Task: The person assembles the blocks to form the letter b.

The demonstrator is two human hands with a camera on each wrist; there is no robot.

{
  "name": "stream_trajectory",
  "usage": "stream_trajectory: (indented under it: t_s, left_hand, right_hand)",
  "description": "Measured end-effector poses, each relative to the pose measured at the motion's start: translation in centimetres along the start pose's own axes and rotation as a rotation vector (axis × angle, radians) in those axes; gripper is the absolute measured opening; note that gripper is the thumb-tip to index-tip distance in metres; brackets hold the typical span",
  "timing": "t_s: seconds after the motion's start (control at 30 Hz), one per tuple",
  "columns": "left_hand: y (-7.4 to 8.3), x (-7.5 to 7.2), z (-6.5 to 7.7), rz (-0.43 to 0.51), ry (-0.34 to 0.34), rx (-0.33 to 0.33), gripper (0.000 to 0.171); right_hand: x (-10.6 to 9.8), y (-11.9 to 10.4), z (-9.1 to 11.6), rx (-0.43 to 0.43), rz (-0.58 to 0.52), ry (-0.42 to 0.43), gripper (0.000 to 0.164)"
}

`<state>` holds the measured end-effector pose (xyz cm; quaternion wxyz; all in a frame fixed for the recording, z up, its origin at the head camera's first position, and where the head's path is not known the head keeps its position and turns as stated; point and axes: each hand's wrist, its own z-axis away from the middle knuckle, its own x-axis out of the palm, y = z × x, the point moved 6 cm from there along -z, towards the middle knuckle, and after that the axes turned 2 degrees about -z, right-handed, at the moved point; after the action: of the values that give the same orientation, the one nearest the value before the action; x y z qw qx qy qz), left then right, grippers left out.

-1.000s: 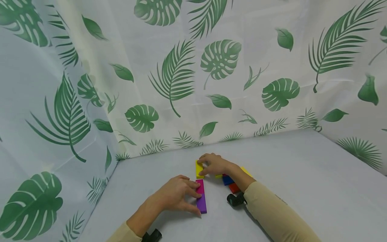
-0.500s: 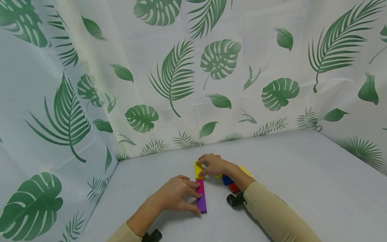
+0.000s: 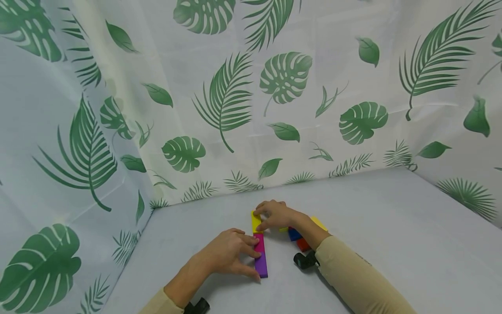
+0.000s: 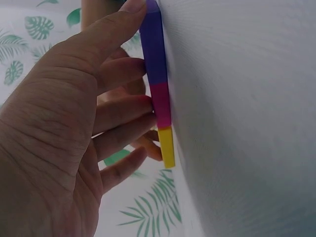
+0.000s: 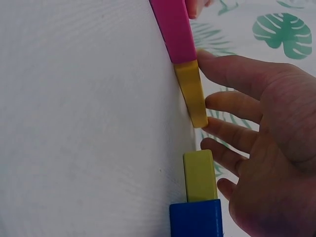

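A purple block, a magenta block and a yellow block lie end to end in one line on the white table. My left hand rests beside the purple and magenta blocks, fingertips touching their upper faces and the thumb near the purple block's near end. My right hand reaches over the yellow block, its thumb by the joint with the magenta one and its fingertips touching the top. In the right wrist view the yellow block meets the magenta block.
Right of the line, partly under my right forearm, lie a blue block, a red block and yellow pieces. Black wrist cameras sit low over the table. A leaf-patterned curtain stands behind.
My right hand has slid the yellow block slightly left and nearer, closing the small gap to the magenta block. My left hand stays in place.
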<state>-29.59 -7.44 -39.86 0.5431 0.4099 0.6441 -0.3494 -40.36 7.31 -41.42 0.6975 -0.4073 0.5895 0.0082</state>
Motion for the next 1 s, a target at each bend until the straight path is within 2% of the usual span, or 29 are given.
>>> stream_trajectory:
  t_s: [0.57, 1.0]
  left_hand:
    - [-0.08, -0.03, 0.03, 0.022, -0.016, -0.007, 0.057]
    - [0.04, -0.18, 0.10, 0.032, -0.002, 0.008, 0.056]
  right_hand:
    - [0.01, -0.51, 0.19, 0.010, -0.001, 0.004, 0.055]
    - [0.07, -0.51, 0.25, 0.009, 0.002, 0.015, 0.054]
